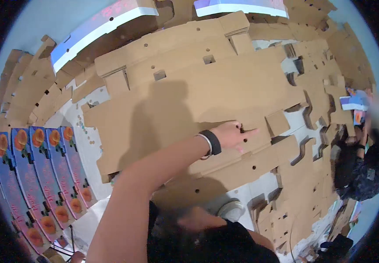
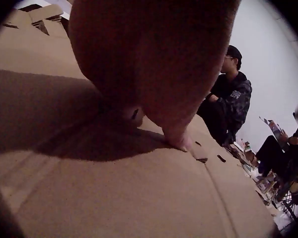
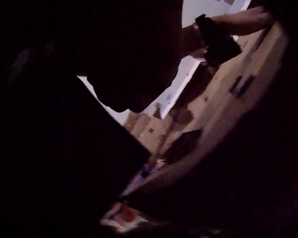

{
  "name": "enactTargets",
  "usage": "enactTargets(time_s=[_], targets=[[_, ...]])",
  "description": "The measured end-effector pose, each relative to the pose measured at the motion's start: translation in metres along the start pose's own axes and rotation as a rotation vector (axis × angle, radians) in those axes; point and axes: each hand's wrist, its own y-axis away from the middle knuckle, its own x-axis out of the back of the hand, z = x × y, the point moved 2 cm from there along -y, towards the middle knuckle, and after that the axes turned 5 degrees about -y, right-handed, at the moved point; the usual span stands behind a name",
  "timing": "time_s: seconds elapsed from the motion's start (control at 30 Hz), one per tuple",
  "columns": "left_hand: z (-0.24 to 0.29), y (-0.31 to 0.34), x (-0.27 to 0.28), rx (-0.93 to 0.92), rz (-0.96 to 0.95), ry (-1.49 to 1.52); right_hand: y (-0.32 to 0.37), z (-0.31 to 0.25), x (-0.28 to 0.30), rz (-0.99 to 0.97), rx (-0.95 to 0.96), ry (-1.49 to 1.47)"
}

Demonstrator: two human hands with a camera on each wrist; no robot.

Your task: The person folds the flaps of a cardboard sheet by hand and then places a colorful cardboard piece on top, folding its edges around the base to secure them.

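A large flat brown cardboard sheet with several small holes and folded flaps lies in the middle of the head view. The left hand rests on its lower right part, by a small round hole, with one finger stretched to the right and another digit pointing down. In the left wrist view the hand touches the cardboard near a crease. Blurred skin shows low, close to the dark shirt; whether it is the right hand is unclear. The right wrist view is mostly dark, and no right fingers can be made out.
Printed cartons with orange fruit pictures stand in a row at left. More cut cardboard lies at right. A round pale object sits near the body. Another person is at the far right, beside the cardboard.
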Motion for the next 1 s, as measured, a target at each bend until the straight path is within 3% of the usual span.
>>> enactTargets(time_s=[0.03,0.1,0.2,0.33,0.4,0.43,0.53,0.6,0.67,0.7,0.73,0.83,0.87,0.93,1.0], targets=[[0.003,0.000,0.003,0.049,-0.116,-0.027,-0.004,-0.001,0.019,-0.007,-0.013,0.021],[0.004,-0.003,-0.006,0.013,-0.044,0.015,-0.020,0.003,0.060,0.058,-0.220,-0.372],[-0.003,0.001,-0.014,-0.005,0.031,0.041,-0.014,-0.018,0.065,-0.093,-0.072,-0.264],[-0.005,0.001,-0.010,-0.035,0.079,0.123,-0.022,-0.052,0.096,0.002,0.052,-0.403],[-0.001,-0.004,-0.014,-0.041,0.039,0.086,-0.032,-0.043,0.112,0.175,-0.405,-0.684],[-0.002,-0.005,-0.012,-0.020,0.022,0.082,-0.029,-0.041,0.116,0.185,-0.397,-0.677],[-0.002,-0.001,-0.014,-0.024,0.012,0.147,-0.014,-0.058,0.106,0.023,0.316,-0.323],[-0.005,-0.002,-0.018,-0.041,0.077,0.177,-0.009,-0.061,0.109,0.011,0.354,-0.395],[-0.002,-0.004,-0.008,-0.017,-0.014,0.116,-0.010,-0.034,0.118,0.376,0.059,-0.347],[-0.001,-0.005,-0.004,0.008,-0.112,0.046,-0.017,-0.024,0.130,0.367,-0.263,-0.673],[-0.002,-0.007,-0.004,-0.003,-0.111,0.037,-0.014,-0.023,0.133,0.379,-0.255,-0.670],[0.002,-0.001,-0.016,-0.014,-0.052,0.009,0.005,-0.040,0.141,0.293,0.248,-0.263],[0.000,0.000,-0.016,-0.040,0.029,0.011,0.005,-0.047,0.146,0.303,0.245,-0.267],[0.002,-0.005,-0.013,-0.069,0.117,0.017,0.012,-0.057,0.159,0.629,0.428,-0.275],[0.005,-0.001,-0.010,-0.105,0.044,-0.108,0.009,0.012,0.165,0.719,-0.164,-0.534]])
